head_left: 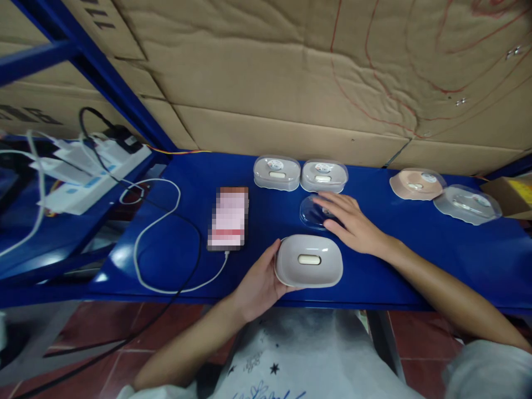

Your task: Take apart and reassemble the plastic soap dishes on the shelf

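Observation:
My left hand (260,288) grips the left end of a pale grey oval soap dish (291,272), thumb at the rim and fingers underneath. A cream elongated piece (309,259) sits in the middle of the dish's floor. Just behind the dish, a clear plastic lid (310,215) lies on the blue tabletop. Over the lid's right part reaches my right hand (353,224), its fingers stretched out and the thumb apart; whether the fingertips press on the lid I cannot tell.
Two lidded grey dishes (276,173) stand at the back. A lidded peach dish (417,184) and another grey one (467,205) are at the right, near a cardboard box (509,197). A phone (228,219) on a white cable lies left; a power strip (93,180) sits farther left.

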### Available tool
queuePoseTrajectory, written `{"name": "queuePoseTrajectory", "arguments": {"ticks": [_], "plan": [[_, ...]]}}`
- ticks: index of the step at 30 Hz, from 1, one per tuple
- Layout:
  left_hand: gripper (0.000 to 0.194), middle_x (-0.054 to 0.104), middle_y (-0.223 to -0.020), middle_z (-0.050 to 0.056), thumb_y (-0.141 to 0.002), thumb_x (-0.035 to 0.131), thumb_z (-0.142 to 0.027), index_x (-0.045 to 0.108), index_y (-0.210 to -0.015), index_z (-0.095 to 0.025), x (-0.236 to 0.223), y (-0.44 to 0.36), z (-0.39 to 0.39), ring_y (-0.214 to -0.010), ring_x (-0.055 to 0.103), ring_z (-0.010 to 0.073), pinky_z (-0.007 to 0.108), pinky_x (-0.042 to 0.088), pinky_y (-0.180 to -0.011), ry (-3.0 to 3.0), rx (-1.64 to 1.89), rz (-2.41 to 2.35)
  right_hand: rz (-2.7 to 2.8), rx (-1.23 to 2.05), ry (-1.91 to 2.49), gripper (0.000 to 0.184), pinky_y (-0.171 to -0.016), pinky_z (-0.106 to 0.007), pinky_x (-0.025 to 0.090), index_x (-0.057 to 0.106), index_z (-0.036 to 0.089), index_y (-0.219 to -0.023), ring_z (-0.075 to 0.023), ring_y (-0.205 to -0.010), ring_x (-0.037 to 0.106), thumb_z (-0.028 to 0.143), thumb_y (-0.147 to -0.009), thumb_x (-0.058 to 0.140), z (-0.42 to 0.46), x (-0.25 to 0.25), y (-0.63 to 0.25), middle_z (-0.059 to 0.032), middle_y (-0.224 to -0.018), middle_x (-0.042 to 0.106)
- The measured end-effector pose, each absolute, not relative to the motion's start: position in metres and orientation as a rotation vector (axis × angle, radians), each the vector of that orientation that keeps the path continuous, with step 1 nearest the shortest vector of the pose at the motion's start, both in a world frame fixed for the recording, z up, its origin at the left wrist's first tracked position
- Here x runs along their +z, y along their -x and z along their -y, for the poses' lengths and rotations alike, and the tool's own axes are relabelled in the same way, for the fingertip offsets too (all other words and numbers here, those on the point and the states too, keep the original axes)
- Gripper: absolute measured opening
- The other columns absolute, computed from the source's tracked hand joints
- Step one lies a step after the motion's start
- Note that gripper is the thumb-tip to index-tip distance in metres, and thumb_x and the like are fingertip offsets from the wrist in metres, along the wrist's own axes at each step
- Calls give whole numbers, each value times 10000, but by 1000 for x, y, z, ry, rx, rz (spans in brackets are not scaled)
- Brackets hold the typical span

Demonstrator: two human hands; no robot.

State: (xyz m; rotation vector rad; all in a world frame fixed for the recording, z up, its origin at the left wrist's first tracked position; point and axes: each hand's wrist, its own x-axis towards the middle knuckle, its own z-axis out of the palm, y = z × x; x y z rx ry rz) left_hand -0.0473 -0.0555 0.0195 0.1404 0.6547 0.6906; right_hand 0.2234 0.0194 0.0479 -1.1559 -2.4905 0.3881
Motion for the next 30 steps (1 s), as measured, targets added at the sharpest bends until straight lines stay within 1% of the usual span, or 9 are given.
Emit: {"name": "queuePoseTrajectory", "arguments": {"ticks": [2, 5, 10, 12, 14, 17, 19, 25, 30], "plan": [[434, 809, -1176, 91, -995, 696, -538, 724, -1241, -182, 18, 48, 55, -1114, 767, 282, 398, 652, -907, -170, 683, -635, 2519, 567, 1007, 672, -1260, -599, 386, 296, 330, -1689, -312, -1590, 403, 605, -1093, 442, -1, 59, -218, -117, -1705, 443], [517, 811, -1180, 106, -948, 724, -610, 728, -1230, -177, 18, 49, 54, -1144, 760, 299, 386, 634, -935, -212, 672, -658, 2653, 606, 904, 998, -1268, -608, 388, 251, 288, -1709, -368, -1612, 350, 722, -922, 685, 28, 66, -205, -152, -1756, 338], [609, 776, -1318, 88, -967, 642, -685, 684, -1371, -232, 16, 47, 59, -1331, 678, 334, 426, 594, -1049, -313, 673, -787, 2644, 597, 928, 898, -1274, -570, 403, 368, 257, -1658, -348, -1601, 374, 502, -910, 800, 47, 57, -193, -156, -1754, 336], [676, 678, -1504, 74, -1002, 560, -707, 560, -1536, -293, 15, 49, 63, -1464, 573, 342, 472, 523, -1160, -473, 758, -836, 2575, 679, 939, 912, -1276, -560, 406, 368, 247, -1647, -337, -1595, 388, 510, -892, 808, 44, 54, -196, -162, -1734, 369], [738, 469, -1705, 41, -1019, 575, -659, 349, -1667, -387, 14, 54, 68, -1584, 420, 331, 513, 413, -1261, -771, 893, -860, 2537, 728, 948, 926, -1277, -563, 404, 359, 256, -1647, -338, -1596, 387, 504, -882, 817, 40, 51, -201, -163, -1728, 376], [1059, 186, -1826, 28, -898, 839, -458, 161, -1712, -450, 14, 66, 70, -1673, 203, 334, 554, 210, -1350, -1307, 923, -878, 2530, 747, 959, 926, -1279, -578, 392, 359, 278, -1651, -350, -1603, 371, 487, -878, 825, 35, 47, -207, -161, -1733, 368], [1191, 221, -1813, 72, -805, 930, -396, 164, -1716, -435, 15, 72, 70, -1655, 245, 372, 596, 180, -1348, -1467, 822, -907, 2539, 765, 919, 926, -1280, -569, 391, 359, 278, -1651, -344, -1607, 364, 495, -880, 824, 34, 45, -209, -161, -1733, 367], [1085, 496, -1653, 162, -826, 904, -404, 272, -1706, -339, 20, 76, 65, -1526, 463, 416, 670, 285, -1282, -1524, 735, -1070, 2564, 770, 896, 911, -1270, -545, 414, 359, 277, -1652, -319, -1599, 387, 506, -895, 812, 32, 57, -215, -152, -1723, 396], [932, 577, -1604, 119, -818, 906, -368, 451, -1631, -345, 15, 82, 63, -1507, 491, 405, 688, 137, -1323, -1852, 696, -994, 2577, 831, 945, 932, -1253, -513, 452, 327, 293, -1679, -306, -1558, 461, 511, -909, 804, 20, 65, -234, -128, -1695, 454]]}}
